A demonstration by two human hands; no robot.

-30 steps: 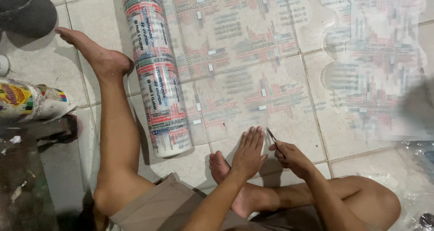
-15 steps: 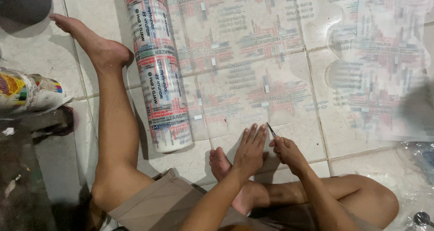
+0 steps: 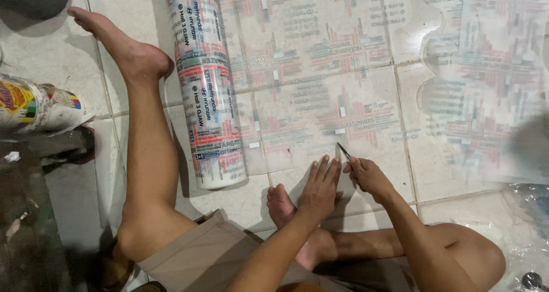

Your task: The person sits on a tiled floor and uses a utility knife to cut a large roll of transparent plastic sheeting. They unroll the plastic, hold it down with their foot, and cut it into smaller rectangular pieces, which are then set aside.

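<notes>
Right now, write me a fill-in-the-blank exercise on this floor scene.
1. The right hand holds a thin ____ against the printed clear film.
2. The left hand lies ____ on the film.
3. The film unrolls from a ____ beside the outstretched leg.

Missing words: blade; flat; roll

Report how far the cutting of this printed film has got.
Done: cut pieces of clear printed film with wavy edges lie on the pale tiled floor to the right. In hand: the left hand presses flat the unrolled clear printed sheet, while the right hand has a thin blade in its grip at the sheet's near edge. Left: the thick printed film roll looks mostly unused.
</notes>
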